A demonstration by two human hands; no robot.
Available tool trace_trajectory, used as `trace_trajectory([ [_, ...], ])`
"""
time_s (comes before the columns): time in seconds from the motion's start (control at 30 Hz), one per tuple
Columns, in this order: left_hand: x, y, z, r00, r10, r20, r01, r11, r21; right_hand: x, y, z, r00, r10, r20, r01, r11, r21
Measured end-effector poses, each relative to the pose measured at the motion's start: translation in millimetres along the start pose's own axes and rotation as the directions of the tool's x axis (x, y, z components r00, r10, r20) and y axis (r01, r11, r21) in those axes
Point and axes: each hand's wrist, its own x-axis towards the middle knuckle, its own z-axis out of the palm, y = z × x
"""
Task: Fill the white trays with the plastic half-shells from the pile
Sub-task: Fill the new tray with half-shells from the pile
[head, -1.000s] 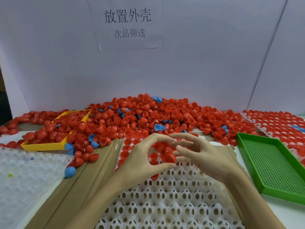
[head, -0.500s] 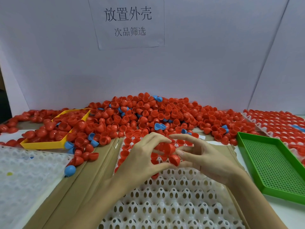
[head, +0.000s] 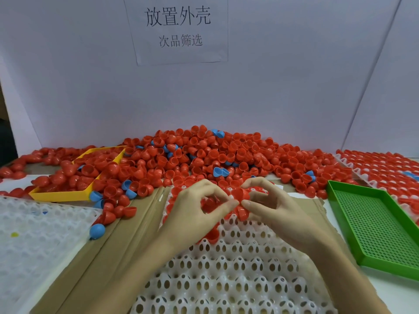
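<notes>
At the centre of the frame, a person's left hand (head: 192, 207) and right hand (head: 276, 207) are meeting over the far end of a white tray (head: 226, 268), each pinching red half-shells (head: 241, 196) between curled fingers and thumb. The tray is lying on brown cardboard (head: 127, 234) at lower centre, with a few shells already sitting in its far pockets. Behind the hands, a broad pile (head: 204, 155) of red and a few blue shells is spreading across mid-frame and spilling into a yellow tray (head: 59, 196) at left. A green perforated tray (head: 374, 225) is lying at right, a filled white tray (head: 385, 168) beyond it, and a paper sign (head: 179, 28) is hanging at top.
</notes>
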Motion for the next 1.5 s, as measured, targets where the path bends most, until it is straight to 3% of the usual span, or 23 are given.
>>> trace_trajectory([
  [0.13,-3,-4,10,0.998,-0.003,0.059,-0.001,0.997,0.080,1,3,6,0.998,-0.063,0.006,0.064,0.996,-0.067],
  [0.37,1,-7,3,0.993,-0.055,0.103,0.055,0.999,0.001,-1,-2,5,0.992,-0.104,0.071,0.116,0.975,-0.191],
  [0.47,4,-12,-8,0.987,0.096,0.127,-0.117,0.978,0.174,-3,-4,-4,0.980,-0.061,0.188,0.089,0.985,-0.149],
  [0.53,4,-15,-13,0.954,0.212,0.213,-0.268,0.922,0.281,-6,-6,-12,0.976,-0.026,0.216,0.056,0.989,-0.135],
  [0.7,1,-21,-6,0.887,0.274,0.372,-0.422,0.807,0.412,-8,-5,-23,1.000,-0.024,0.000,0.024,0.993,-0.116],
  [0.83,1,-26,-6,0.835,0.338,0.433,-0.536,0.676,0.505,-9,-5,-17,1.000,-0.002,-0.031,-0.001,0.994,-0.107],
  [0.9,0,-27,-4,0.826,0.331,0.455,-0.547,0.664,0.510,-9,-7,-14,0.999,0.012,-0.034,-0.016,0.995,-0.100],
  [1.0,2,-24,-5,0.840,0.417,0.348,-0.541,0.696,0.471,-8,-8,-11,0.996,0.020,-0.082,-0.026,0.997,-0.072],
  [1.07,2,-16,-2,0.872,0.458,0.173,-0.489,0.814,0.313,-7,-9,-9,0.993,0.016,-0.120,-0.020,0.999,-0.036],
  [1.13,-1,-5,6,0.901,0.432,0.038,-0.434,0.896,0.097,-8,-9,-8,0.999,0.013,-0.045,-0.012,1.000,0.018],
  [1.2,-4,4,15,0.928,0.373,0.006,-0.371,0.926,-0.067,-9,-9,-7,0.998,0.022,0.066,-0.025,0.998,0.058],
  [1.27,-5,5,17,0.950,0.311,0.006,-0.306,0.940,-0.153,-10,-11,-7,0.996,0.032,0.088,-0.038,0.997,0.068],
  [1.4,-6,3,13,0.984,0.163,-0.070,-0.170,0.979,-0.110,-11,-13,-7,0.997,0.034,0.067,-0.031,0.998,-0.048],
  [1.5,-5,3,9,0.981,0.156,-0.117,-0.157,0.988,-0.003,-10,-12,-5,0.997,0.049,0.062,-0.044,0.996,-0.077],
])
